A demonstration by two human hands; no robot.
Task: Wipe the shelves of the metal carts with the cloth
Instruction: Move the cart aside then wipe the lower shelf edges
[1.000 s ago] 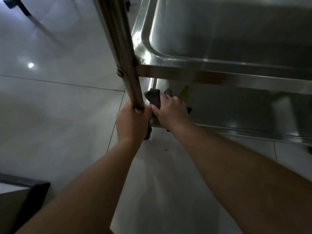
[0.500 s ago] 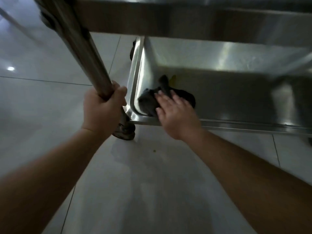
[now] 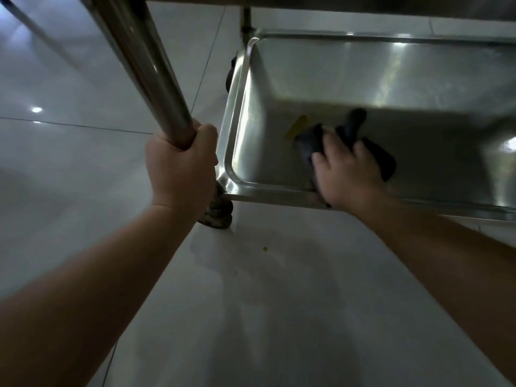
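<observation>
The bottom shelf point(image 3: 349, 79) of a stainless-steel cart is a shallow tray with a raised rim, seen from above. A dark cloth point(image 3: 379, 157) lies on it near the front edge. My right hand point(image 3: 346, 170) presses flat on the cloth with spread fingers. My left hand point(image 3: 181, 169) grips the cart's near-left upright post point(image 3: 139, 60) low down, just above the shelf corner. A small yellow mark point(image 3: 296, 129) sits on the shelf beside the cloth.
The cart stands on a glossy pale tiled floor point(image 3: 69, 135). A dark caster wheel point(image 3: 219, 212) sits under the near-left corner, below my left hand. The underside of an upper shelf point(image 3: 363, 2) runs along the top edge. A tiny yellow speck point(image 3: 265, 249) lies on the floor.
My view has dropped from the upper shelf to the bottom shelf. My right hand has slid the cloth rightwards from the shelf's left corner. My left hand still grips the post.
</observation>
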